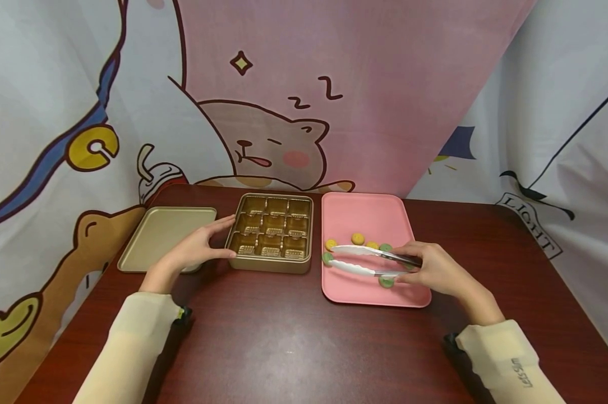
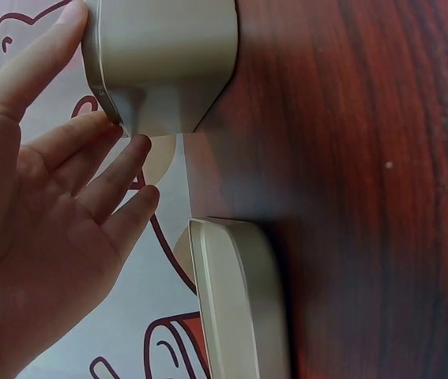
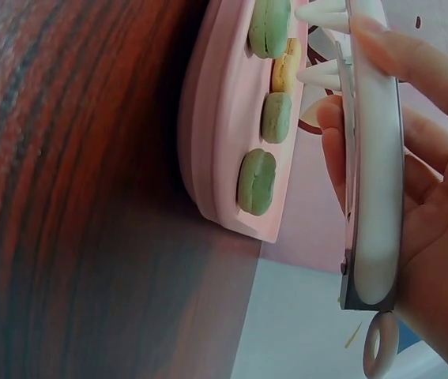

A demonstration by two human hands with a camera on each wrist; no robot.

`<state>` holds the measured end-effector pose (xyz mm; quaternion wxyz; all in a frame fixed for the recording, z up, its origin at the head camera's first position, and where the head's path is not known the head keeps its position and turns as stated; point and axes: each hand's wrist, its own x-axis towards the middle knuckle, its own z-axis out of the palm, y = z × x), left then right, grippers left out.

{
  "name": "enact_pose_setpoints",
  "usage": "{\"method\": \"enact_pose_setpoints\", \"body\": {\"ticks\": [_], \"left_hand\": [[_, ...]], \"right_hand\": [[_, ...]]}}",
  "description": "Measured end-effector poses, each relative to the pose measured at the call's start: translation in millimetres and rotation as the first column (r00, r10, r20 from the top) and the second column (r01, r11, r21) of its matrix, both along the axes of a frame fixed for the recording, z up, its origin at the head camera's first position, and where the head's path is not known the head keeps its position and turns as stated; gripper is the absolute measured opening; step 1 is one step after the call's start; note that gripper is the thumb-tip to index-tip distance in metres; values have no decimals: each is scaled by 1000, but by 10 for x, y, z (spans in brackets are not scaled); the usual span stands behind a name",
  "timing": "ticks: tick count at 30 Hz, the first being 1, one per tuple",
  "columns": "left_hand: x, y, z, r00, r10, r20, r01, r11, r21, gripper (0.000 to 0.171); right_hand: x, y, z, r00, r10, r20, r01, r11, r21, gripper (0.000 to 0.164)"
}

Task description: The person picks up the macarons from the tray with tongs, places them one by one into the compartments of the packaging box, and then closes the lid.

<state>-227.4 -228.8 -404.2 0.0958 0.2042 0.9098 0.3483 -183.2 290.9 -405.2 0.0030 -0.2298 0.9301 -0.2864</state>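
Observation:
With its thumb and fingers spread, my left hand (image 1: pixel 195 247) touches the left side of a gold box (image 1: pixel 270 265) divided into several compartments. The left wrist view shows straight fingertips against the box wall (image 2: pixel 168 47). My right hand (image 1: pixel 437 269) grips a pair of tongs (image 1: pixel 397 257) with white tips, held apart above a pink tray (image 1: pixel 367 213). Green macarons (image 1: pixel 386 281) and yellow macarons (image 1: pixel 357 239) lie on that tray, some partly hidden under the tongs. In the right wrist view, the tongs (image 3: pixel 378 197) hover beside a green macaron (image 3: pixel 256 181).
A flat gold lid (image 1: pixel 167 230) lies left of the box, on the dark reddish wooden table (image 1: pixel 284 336). Behind the table hangs a cartoon-printed cloth (image 1: pixel 374 112), which also runs along both sides.

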Motion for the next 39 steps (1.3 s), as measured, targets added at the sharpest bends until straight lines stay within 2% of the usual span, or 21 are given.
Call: {"method": "enact_pose_setpoints", "body": {"ticks": [18,27,39], "left_hand": [[-1,-2,-3,1000,-1,-3,1,1000,6,88],[4,-10,-24,1000,-3,-10,3,1000,15,88],[5,-5,-30,1000,-5,-5,6,1000,22,87]], "right_hand": [[-57,-108,74,999,38,-7,-37,997,66,60],[-84,-146,103,999,42,8,-43,995,93,52],[-44,-124,57,999,29,-25,-28,998,51,56]]}}
